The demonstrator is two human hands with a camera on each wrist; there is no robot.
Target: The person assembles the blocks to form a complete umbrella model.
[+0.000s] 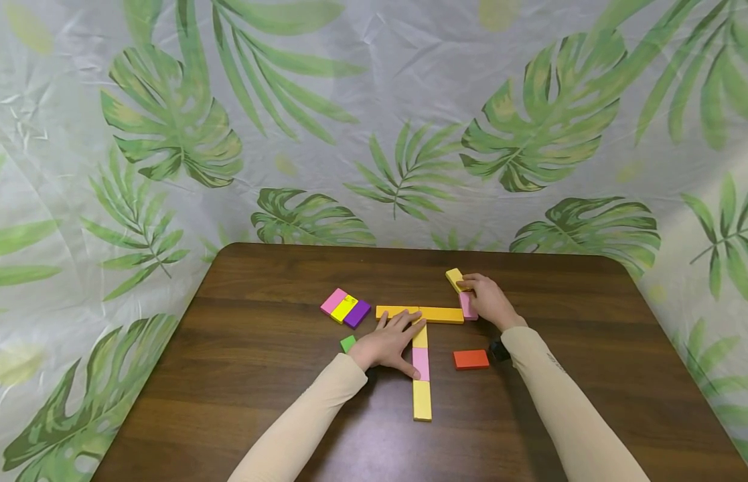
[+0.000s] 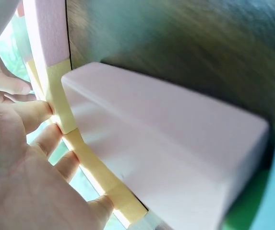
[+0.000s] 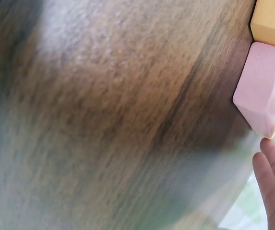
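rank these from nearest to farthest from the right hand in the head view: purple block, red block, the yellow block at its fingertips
From the right hand:
1. Yellow block: at its fingertips.
2. Red block: on the camera's side of it.
3. Purple block: well off to the left.

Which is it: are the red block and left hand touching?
Apart: the head view shows brown table between the left hand and the red block.

On the table (image 1: 229, 402), a row of blocks (image 1: 440, 315) lies at the far end of a column of blocks (image 1: 420, 365); three blocks (image 1: 345, 308) lie left of the row.
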